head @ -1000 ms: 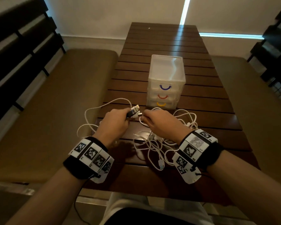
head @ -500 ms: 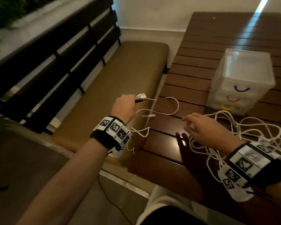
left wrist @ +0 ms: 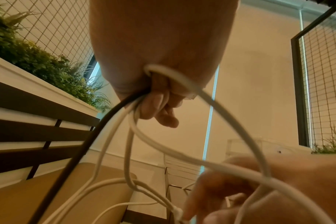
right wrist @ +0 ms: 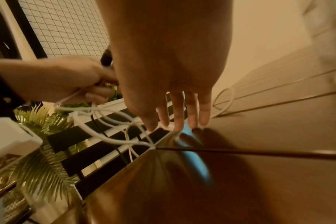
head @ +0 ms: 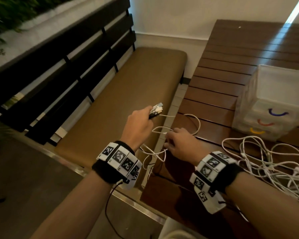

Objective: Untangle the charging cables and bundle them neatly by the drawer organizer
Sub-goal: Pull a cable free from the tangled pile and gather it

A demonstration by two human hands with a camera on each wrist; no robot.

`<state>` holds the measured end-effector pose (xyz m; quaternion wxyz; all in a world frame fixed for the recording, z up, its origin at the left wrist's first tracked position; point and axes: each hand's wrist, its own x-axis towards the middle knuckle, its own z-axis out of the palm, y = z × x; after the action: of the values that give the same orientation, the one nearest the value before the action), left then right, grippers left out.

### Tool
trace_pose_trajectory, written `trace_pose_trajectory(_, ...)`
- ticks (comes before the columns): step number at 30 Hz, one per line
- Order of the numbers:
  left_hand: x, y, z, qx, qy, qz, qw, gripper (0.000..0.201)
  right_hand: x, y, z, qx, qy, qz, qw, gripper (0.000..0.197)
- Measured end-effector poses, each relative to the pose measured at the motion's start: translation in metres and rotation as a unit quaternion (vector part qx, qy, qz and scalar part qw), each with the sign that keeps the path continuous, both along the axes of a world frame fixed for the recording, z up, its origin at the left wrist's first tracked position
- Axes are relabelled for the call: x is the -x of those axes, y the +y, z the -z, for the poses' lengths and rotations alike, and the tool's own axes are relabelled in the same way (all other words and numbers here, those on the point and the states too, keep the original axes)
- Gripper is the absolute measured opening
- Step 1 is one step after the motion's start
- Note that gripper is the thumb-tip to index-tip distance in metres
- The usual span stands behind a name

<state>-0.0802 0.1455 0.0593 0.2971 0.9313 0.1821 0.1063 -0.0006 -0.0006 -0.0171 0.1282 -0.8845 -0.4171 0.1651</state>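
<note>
Off the table's (head: 214, 104) left edge, the left hand (head: 136, 125) grips gathered cable ends (head: 156, 109) while the right hand (head: 181, 144), fingers straight, meets a loose white strand best drawn slowly from the tangle (head: 266, 161) before the drawer organizer (head: 274, 100).

A brown slatted tabletop (head: 231, 54) fills the head view from 12 to 4 o'clock. Just beside its left edge runs a tan cushioned bench (head: 121, 94) backed by dark horizontal slats (head: 59, 66), toward 10 o'clock. Green plants (left wrist: 38, 60) sit on a white ledge behind the slats, before a wire-grid panel (left wrist: 63, 22).
</note>
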Motion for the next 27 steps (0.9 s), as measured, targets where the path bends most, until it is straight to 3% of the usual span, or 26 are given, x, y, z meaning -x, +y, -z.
trace_pose_trajectory(6, 0.003, 0.018, -0.005, 0.028, -0.025, -0.020, 0.999, 0.026, -0.007, 0.047, 0.014, 0.039, 0.043, -0.081, 0.995, 0.064)
trace_pose_trajectory(11, 0.001, 0.027, 0.001, 0.020, -0.005, -0.037, 0.999, 0.025, -0.014, 0.051, 0.017, 0.045, 0.039, -0.074, 0.995, 0.046)
trace_pose_trajectory(16, 0.002, 0.027, 0.004, 0.007, -0.005, -0.034, 0.999, 0.023, -0.017, 0.054, 0.007, -0.008, 0.104, -0.092, 0.990, 0.043)
trace_pose_trajectory(18, 0.004, 0.028, 0.005, 0.004, -0.002, -0.035, 0.999, 0.023, -0.013, 0.053, 0.002, -0.014, 0.069, -0.097, 0.993, 0.028)
trace_pose_trajectory(20, 0.006, 0.030, 0.004, 0.005, -0.002, -0.034, 0.999, 0.023, -0.011, 0.048, -0.003, -0.034, -0.036, -0.039, 0.998, 0.016)
trace_pose_trajectory(23, 0.009, 0.030, 0.004, 0.010, 0.001, -0.033, 0.999, 0.023, -0.013, 0.035, -0.008, 0.052, -0.164, 0.096, 0.980, 0.022)
trace_pose_trajectory(25, 0.010, 0.028, 0.005, 0.008, 0.004, -0.031, 0.999, 0.023, -0.014, 0.031, -0.005, 0.113, -0.165, 0.105, 0.974, 0.030)
trace_pose_trajectory(27, 0.010, 0.025, 0.005, 0.007, 0.008, -0.029, 1.000, 0.022, -0.017, 0.030, -0.002, 0.105, -0.129, 0.056, 0.985, 0.037)
